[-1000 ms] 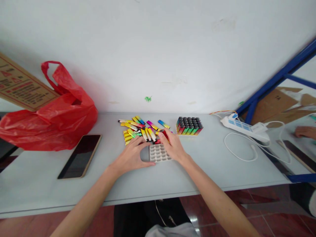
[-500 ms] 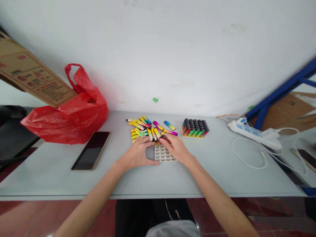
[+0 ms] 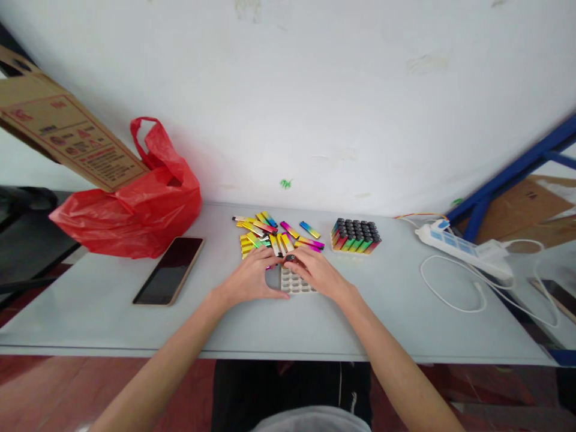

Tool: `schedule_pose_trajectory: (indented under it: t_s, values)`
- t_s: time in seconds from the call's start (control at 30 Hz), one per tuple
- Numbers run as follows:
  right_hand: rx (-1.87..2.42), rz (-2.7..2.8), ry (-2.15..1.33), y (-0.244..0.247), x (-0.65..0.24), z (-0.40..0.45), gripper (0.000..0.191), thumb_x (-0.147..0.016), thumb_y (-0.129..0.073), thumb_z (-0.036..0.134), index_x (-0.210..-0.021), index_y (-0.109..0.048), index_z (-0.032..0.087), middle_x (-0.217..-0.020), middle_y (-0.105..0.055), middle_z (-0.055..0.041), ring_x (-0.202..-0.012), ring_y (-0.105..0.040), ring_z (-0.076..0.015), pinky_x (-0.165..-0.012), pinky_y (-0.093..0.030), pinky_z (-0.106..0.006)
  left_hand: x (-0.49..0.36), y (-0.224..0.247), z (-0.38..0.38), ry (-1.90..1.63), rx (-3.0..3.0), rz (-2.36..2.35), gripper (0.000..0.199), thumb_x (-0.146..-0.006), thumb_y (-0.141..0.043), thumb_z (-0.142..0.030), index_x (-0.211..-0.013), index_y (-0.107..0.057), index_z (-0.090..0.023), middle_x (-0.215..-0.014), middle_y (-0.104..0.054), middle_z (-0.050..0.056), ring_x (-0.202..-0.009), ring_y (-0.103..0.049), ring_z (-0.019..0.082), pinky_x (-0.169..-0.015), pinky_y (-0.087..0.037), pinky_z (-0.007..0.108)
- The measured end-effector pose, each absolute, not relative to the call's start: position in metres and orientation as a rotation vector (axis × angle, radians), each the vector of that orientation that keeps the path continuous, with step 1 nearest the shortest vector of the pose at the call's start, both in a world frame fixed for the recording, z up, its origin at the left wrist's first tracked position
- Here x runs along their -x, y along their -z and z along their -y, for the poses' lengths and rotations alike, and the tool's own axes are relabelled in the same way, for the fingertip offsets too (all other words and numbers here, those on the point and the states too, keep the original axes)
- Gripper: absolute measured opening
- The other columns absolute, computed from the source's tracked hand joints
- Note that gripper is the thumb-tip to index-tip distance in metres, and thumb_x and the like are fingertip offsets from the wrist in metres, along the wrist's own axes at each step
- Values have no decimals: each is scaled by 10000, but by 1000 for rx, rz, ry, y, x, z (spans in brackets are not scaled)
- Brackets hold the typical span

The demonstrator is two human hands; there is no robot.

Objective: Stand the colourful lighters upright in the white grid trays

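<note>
lighter [image 3: 290, 258]: only its black top showed clearly, in the fingers of the right hand [image 3: 319, 271], above the far edge of the pale tray [image 3: 297, 283]. body mostly hidden; could not tell whether its lower end sat in a cell or hung clear.

handling, my estimate: light, stiff, smooth-sided. the shiny wrap on those in the pile [image 3: 265, 227] looked likely to slip under dry fingertips; the shell should bear a firm pinch, though a hard knock might crack it. best hold: flat sides just below the top, leaving the lower end free. the tray looked light too, apt to skid if pushed without a steadying hand.

pose: right hand came in from the right, palm down, wrist low, thumb and fingers pinched on the lighter. left hand [image 3: 252, 276] made an open c around the tray's left end, thumb by the near corner, fingers by the far one; could not tell whether it pressed. forearms angled inward over the table edge [image 3: 387, 356]. block of lighters [image 3: 355, 235] stood apart, to the right.
</note>
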State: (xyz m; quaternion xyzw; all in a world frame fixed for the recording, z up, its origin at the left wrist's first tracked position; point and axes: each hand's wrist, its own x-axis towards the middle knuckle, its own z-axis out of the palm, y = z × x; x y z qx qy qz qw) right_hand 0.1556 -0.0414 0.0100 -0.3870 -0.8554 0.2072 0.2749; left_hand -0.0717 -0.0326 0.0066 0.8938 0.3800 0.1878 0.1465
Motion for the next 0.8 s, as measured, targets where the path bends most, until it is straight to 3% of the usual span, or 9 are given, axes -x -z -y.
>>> schedule_pose_trajectory:
  t_s: [0.1,0.23,0.37,0.5,0.8]
  values:
    - [1097,2331,-502,-8,-153,41,297,-1074,-508,409,-1093,-677,166,-988,-676,-84,-925,-627,-212,-844,-492,-316,72,-7,33,-554,-2572,-1075,636,-646,-879,-669,-1036,-742,-185,-1023,-675,91,-1001,-612,306,-904,-512,424]
    - [1046,2176,-545,-8,-166,40,348,-1057,-549,410,-1322,-629,198,-1031,-697,-70,-932,-648,-204,-886,-515,-329,73,-6,32,-550,-2594,-1079,684,-637,-879,-682,-1064,-737,-167,-987,-654,89,-972,-600,308,-889,-510,432]
    - [1201,1972,-334,0,-185,29,299,-1086,-439,286,-1183,-708,198,-1100,-707,-112,-1049,-651,-248,-990,-512,-403,74,-6,32,-578,-2594,-1064,711,-629,-880,-690,-1096,-734,-175,-1000,-652,87,-980,-601,306,-898,-516,427]
    - [1349,2010,-199,10,-184,15,312,-1045,-442,170,-1177,-724,164,-1133,-722,-148,-1095,-647,-281,-1035,-508,-455,75,-6,32,-587,-2606,-1065,710,-621,-887,-684,-1089,-736,-171,-1010,-655,91,-990,-603,311,-896,-526,430]
    - [1483,2053,-228,13,-174,14,237,-1035,-520,197,-1133,-735,178,-1081,-729,-126,-1038,-671,-263,-969,-520,-388,76,-3,31,-563,-2612,-1057,720,-654,-855,-709,-1114,-732,-170,-1074,-692,124,-1057,-623,339,-951,-517,457]
